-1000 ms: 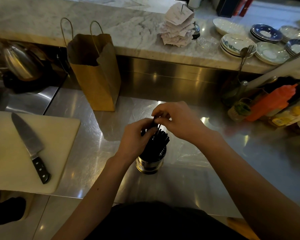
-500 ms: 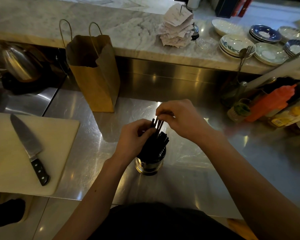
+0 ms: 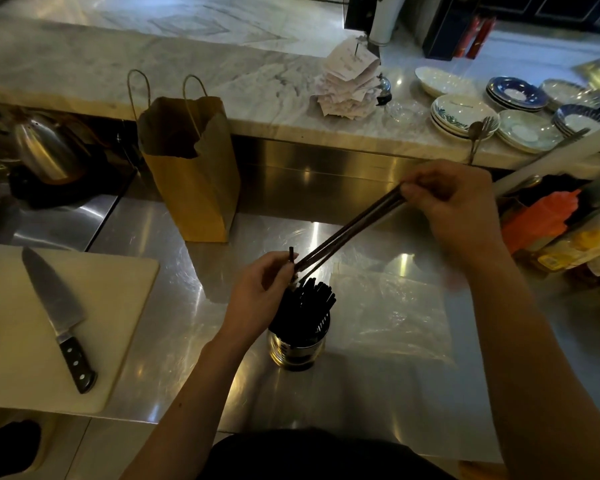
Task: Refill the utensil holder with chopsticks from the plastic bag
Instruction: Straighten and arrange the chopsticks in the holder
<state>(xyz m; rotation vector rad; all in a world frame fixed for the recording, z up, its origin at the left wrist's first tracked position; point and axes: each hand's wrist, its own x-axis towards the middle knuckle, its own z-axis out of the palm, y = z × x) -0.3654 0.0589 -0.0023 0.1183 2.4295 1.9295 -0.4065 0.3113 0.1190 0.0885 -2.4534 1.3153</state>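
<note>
Chopsticks (image 3: 349, 230), dark, slender, slanted, tops pinched by right hand (image 3: 454, 206), tips gripped by left hand (image 3: 260, 289)

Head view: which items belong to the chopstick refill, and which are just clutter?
In the job: utensil holder; chopsticks, pinched by the right hand and gripped by the left hand; plastic bag, flat beside the holder.

Lying about: paper bag; knife on the cutting board; kettle; receipts; plates; orange bottle.
</note>
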